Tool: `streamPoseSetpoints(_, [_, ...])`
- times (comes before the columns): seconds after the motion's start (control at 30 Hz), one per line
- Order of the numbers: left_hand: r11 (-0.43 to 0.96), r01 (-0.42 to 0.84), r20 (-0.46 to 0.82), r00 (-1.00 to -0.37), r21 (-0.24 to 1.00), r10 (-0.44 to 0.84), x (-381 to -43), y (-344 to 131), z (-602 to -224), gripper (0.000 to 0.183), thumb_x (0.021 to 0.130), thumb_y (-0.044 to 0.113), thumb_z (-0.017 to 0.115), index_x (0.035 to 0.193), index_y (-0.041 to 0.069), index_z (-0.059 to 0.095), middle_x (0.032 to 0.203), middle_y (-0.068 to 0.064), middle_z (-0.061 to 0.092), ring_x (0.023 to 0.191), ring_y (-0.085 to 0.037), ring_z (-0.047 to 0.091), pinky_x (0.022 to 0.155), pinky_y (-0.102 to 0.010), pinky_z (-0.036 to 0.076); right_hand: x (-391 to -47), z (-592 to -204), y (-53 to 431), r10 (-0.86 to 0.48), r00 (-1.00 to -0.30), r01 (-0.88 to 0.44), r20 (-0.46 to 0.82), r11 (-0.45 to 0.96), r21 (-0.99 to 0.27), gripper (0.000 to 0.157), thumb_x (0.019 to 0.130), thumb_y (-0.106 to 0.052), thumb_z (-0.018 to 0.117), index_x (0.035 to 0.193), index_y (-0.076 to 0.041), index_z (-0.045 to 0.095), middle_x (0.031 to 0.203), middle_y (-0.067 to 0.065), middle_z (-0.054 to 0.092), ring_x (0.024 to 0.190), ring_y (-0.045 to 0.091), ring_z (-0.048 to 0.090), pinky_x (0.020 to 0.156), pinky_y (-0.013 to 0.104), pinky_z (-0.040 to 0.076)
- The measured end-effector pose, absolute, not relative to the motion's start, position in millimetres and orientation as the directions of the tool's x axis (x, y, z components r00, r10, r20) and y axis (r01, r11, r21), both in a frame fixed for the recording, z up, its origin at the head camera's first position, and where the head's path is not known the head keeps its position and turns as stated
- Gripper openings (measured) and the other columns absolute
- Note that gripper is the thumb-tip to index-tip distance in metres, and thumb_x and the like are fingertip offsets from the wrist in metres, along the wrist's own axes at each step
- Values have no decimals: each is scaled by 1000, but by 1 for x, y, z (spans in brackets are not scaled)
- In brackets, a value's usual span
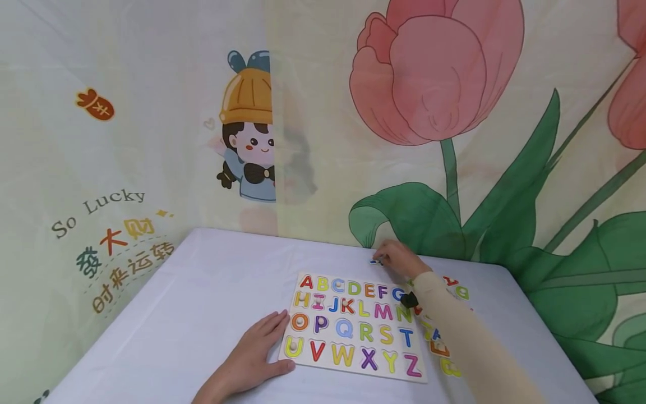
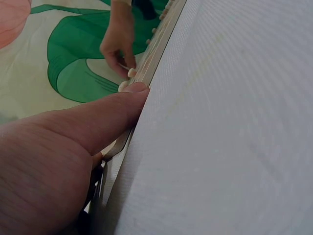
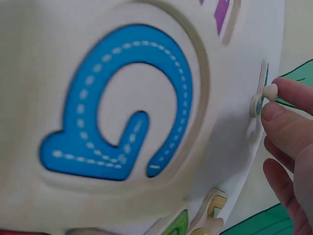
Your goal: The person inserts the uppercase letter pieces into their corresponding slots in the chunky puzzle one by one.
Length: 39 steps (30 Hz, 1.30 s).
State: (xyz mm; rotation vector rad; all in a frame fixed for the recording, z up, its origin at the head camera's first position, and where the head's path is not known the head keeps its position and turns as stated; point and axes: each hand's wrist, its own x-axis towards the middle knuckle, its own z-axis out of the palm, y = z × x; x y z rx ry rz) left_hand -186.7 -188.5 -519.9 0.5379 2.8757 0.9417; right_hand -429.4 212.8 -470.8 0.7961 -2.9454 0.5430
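Observation:
A white alphabet puzzle board (image 1: pixel 353 368) lies on the table, with several knobbed letters such as the orange O (image 1: pixel 300 322) and yellow U (image 1: pixel 294 347) set into it. My right hand (image 1: pixel 398 259), beyond the board's far right corner, pinches a small blue letter piece (image 3: pixel 260 93) by its white knob between thumb and index finger. That piece is seen edge-on in the right wrist view, so its letter is hidden. My left hand (image 1: pixel 254 353) rests at the board's left edge, fingers extended and thumb (image 2: pixel 117 107) against the near rim.
Loose letter pieces lie right of the board, partly behind my right sleeve, among them a yellow one (image 1: pixel 451 367) and a green one (image 1: pixel 461 292). The blue G recess (image 3: pixel 132 36) fills much of the right wrist view. A tulip-printed curtain (image 1: pixel 323 185) hangs behind the table.

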Motion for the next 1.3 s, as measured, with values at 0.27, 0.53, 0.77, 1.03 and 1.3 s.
streamPoseSetpoints(0.27, [743,305,33,-934,596,357,-186,-190,-518,102,87,68,75,166,14,39,174,-2,33,161,-34,25,125,-66,27,-431,-463,210,-480,-869,-490,116,811,-319,18,95,1,77,107,-9,85,104,2,74,99,21,67,92,42,61])
streamPoseSetpoints(0.53, [751,304,20,-932,586,362,-185,-186,-520,102,87,68,75,166,15,38,174,-1,32,160,-34,26,125,-66,28,-431,-468,214,-464,-881,-466,92,815,-344,18,95,0,78,108,-10,84,104,1,74,97,19,65,92,41,60])
streamPoseSetpoints(0.77, [754,312,36,-933,579,359,-185,-188,-519,102,87,69,74,166,14,39,173,0,34,160,-33,26,125,-64,28,-428,-458,207,-477,-874,-481,93,822,-305,16,94,-2,78,105,-12,85,101,-2,73,92,16,63,88,37,61])
streamPoseSetpoints(1.03, [758,307,36,-935,576,352,-185,-187,-519,103,86,68,76,165,13,40,173,-2,35,160,-33,27,125,-65,28,-392,-449,184,-523,-844,-536,118,822,-190,12,93,-8,82,103,-13,85,89,-7,70,82,9,60,80,30,59])
streamPoseSetpoints(1.3, [752,289,21,-939,593,344,-186,-184,-519,103,85,67,77,165,13,41,173,-2,35,161,-34,25,125,-66,26,-331,-447,150,-421,-894,-447,154,806,-387,11,93,-5,82,102,-10,85,91,-5,71,82,8,63,72,23,57])
